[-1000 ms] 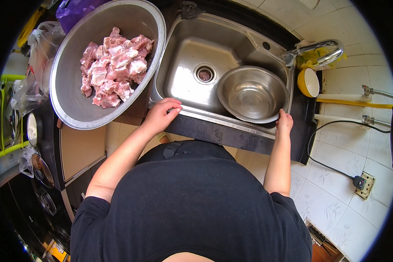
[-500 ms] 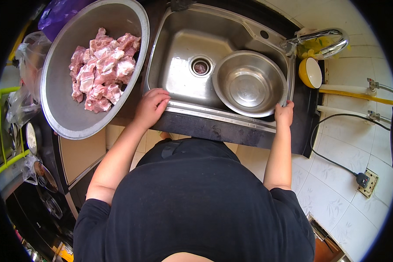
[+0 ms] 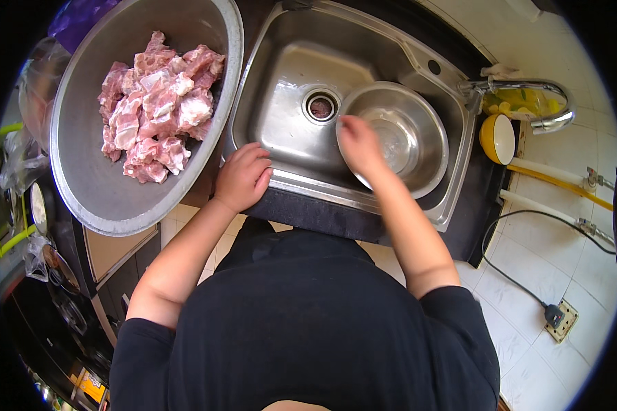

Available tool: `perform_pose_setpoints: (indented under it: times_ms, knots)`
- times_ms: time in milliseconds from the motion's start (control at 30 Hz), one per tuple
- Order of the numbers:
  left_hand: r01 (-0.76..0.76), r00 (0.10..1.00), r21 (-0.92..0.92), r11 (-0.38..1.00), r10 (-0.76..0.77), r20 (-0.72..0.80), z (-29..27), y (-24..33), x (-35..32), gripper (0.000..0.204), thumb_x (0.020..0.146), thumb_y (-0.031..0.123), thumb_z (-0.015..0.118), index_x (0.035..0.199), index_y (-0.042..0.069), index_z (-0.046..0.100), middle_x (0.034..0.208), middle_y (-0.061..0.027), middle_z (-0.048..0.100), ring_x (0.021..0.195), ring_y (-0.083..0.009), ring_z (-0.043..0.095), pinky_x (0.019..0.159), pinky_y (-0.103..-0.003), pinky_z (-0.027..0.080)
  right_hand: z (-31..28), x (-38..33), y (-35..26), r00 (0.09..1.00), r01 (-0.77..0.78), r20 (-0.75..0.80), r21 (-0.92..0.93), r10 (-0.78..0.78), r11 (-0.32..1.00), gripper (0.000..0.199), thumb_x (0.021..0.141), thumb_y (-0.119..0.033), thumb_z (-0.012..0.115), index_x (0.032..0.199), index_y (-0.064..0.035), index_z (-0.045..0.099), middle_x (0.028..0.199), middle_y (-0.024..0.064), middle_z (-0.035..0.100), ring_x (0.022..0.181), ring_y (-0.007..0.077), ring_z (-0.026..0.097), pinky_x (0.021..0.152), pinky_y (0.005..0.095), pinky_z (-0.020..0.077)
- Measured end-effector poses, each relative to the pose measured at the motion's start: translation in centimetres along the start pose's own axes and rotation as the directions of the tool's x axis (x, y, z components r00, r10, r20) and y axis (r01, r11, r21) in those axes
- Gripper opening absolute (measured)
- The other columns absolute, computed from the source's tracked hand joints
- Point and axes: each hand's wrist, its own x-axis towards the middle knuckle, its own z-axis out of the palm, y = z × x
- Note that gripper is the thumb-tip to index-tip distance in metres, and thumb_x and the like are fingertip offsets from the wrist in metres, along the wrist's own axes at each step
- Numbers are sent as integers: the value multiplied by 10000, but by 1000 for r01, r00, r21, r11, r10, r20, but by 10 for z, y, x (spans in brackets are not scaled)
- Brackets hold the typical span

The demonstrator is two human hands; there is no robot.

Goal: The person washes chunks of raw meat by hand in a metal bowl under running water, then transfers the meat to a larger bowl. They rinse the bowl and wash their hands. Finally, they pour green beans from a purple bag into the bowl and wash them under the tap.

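My left hand (image 3: 243, 178) rests on the near left edge of the steel sink (image 3: 274, 113), its fingers lying over the rim with nothing in them. Across the near left side of a round metal basin (image 3: 428, 140) reaches my right hand (image 3: 360, 146). It is smeared by motion, and whether its fingers grip the basin's rim cannot be made out. The basin sits in the right half of the sink, beside the drain (image 3: 321, 107). To the left of my left hand stands a large grey metal bowl (image 3: 82, 157) holding several chunks of raw meat (image 3: 154, 103).
A chrome faucet (image 3: 528, 85) stands at the sink's right corner, with a yellow bowl (image 3: 498, 139) near it. Farther right a black cable (image 3: 493, 236) runs to a wall socket (image 3: 562, 322). Plastic bags (image 3: 24, 161) hang at the far left.
My right hand has left the sink's right front corner and moved left over the basin's near left rim. My left hand stays at the sink edge. The view has shifted slightly.
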Motion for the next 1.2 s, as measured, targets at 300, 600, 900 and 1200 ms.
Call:
perform_pose_setpoints:
  times_ms: [300, 600, 900, 1200]
  knots:
    - [26, 1000, 6, 1000, -26, -1, 1, -1, 1, 138, 697, 112, 623, 812, 38, 605, 994, -103, 576, 1046, -312, 509, 843, -403, 419, 185, 106, 90, 818, -439, 302, -222, 490, 870, 221, 737, -120, 461, 647, -10, 631, 596, 151, 604, 533, 240, 602, 503, 355, 472]
    - [60, 998, 12, 998, -60, -29, 3, -2, -1, 151, 702, 154, 631, 807, 47, 614, 1020, -85, 572, 1076, -292, 489, 860, -388, 412, 137, 94, 44, 902, -159, 238, -593, 360, 790, 283, 806, -197, 471, 986, -11, 587, 1003, 183, 607, 919, 314, 599, 779, 395, 481]
    - [51, 998, 16, 999, -51, -37, 4, -5, -3, 145, 702, 152, 634, 803, 51, 610, 1011, -84, 573, 1067, -297, 493, 858, -394, 411, 131, 74, 23, 980, -82, 102, -579, 171, 811, 209, 815, -137, 423, 907, -40, 583, 874, 196, 624, 805, 342, 615, 711, 424, 487]
    - [-11, 994, -125, 992, -3, -106, -3, -1, 0, 120, 725, 72, 602, 841, 48, 623, 998, -87, 575, 1011, -297, 519, 847, -382, 420, 52, 22, -58, 859, 497, 150, -482, -490, 722, 40, 699, -101, 523, 733, -90, 539, 641, 87, 588, 595, 265, 593, 493, 388, 445]
